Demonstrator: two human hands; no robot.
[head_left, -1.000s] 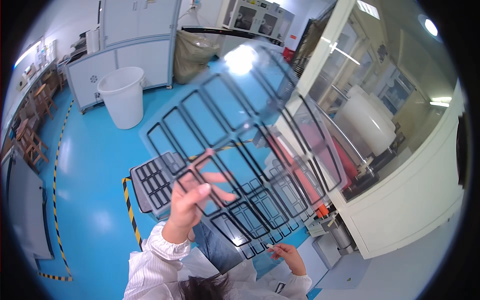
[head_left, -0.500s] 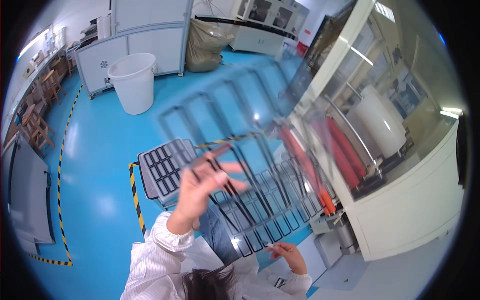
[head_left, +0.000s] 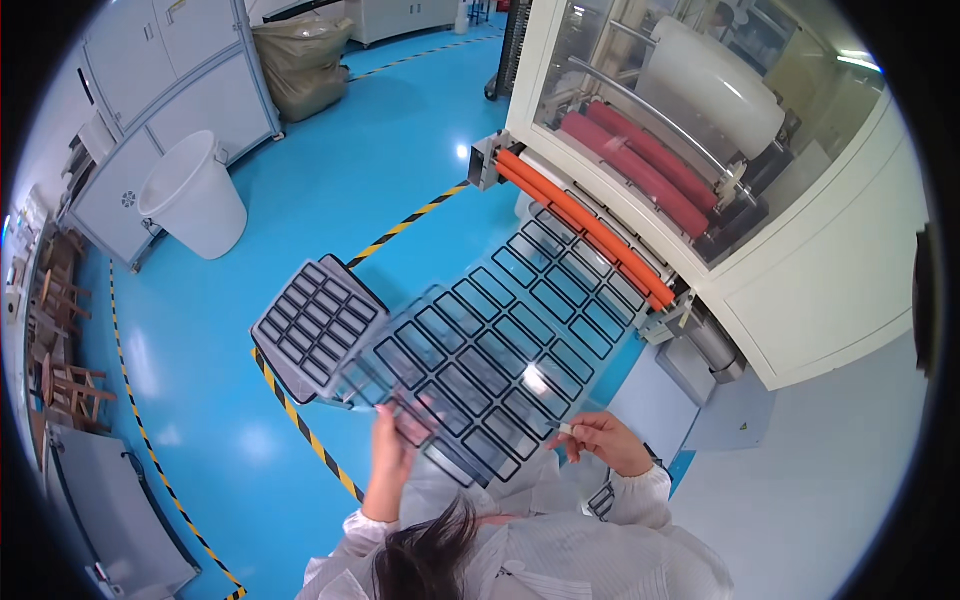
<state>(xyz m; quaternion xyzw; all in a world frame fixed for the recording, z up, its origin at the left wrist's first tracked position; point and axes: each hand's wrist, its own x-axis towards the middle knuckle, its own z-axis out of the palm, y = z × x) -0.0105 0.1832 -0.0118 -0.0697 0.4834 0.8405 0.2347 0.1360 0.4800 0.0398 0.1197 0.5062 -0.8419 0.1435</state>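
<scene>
From the head camera: my left hand (head_left: 392, 440) pinches the near corner of the clear film sheet (head_left: 500, 340), printed with black rectangles, which lies out from the machine's orange roller (head_left: 590, 225). My right hand (head_left: 600, 440) is curled at the sheet's near edge, holding a small white piece. I judge I'm laying the sheet down; next, both hands need an even, level grip. A stack of sheets (head_left: 318, 325) sits left.

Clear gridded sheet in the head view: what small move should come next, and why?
Probably ease the clear sheet further down flat. Its far edge lies by the orange roller, while the left hand sits beneath the near end and the right hand pinches its near edge, beside the stack of sheets.
</scene>
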